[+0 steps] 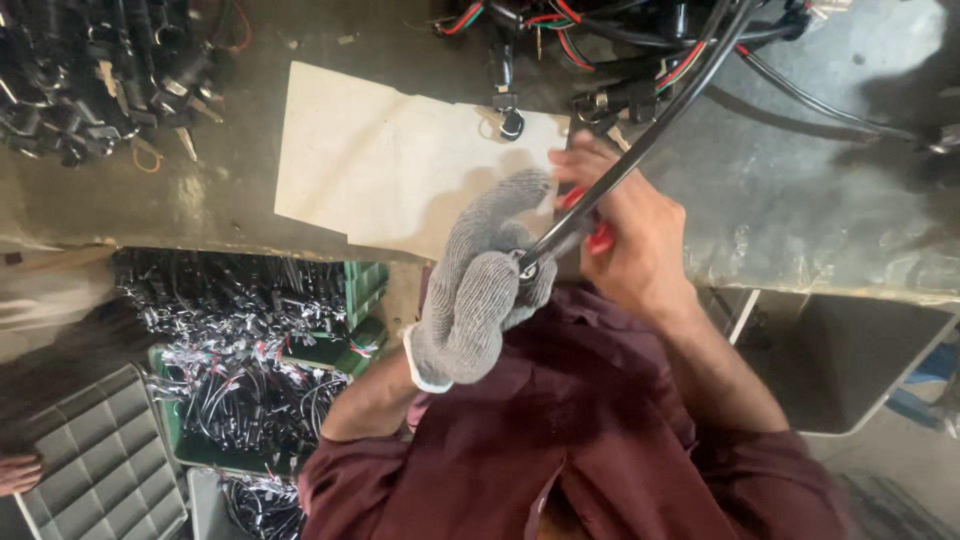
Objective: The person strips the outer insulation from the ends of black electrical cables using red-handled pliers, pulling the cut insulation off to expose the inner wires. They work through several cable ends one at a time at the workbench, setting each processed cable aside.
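The left hand [480, 285] wears a grey knit glove and is curled tight around the end of a thick black cable [640, 150]. The cable runs up and away from the glove, across the grey workbench [800, 200], into a bunch of red, green and black wires [600, 40] at the far edge.

The right hand [625, 235] is bare. It is wrapped around a tool with red handles [598, 238], right beside the glove, and its fingers are pressed together on it (the tip of the tool is hidden, so I cannot tell what it bites on).

A sheet of white paper [390, 165] lies flat on the bench just behind the hands, with a small black part [512, 123] sitting on its top edge. A heap of black plugs and wires [90, 80] lies at the far left. Below the bench stands a green crate [362, 345] full of black wire pieces.

To do this well, I think the glove should keep the cable end steady, and the tool should squeeze slowly and square, close to the glove but clear of the fingers
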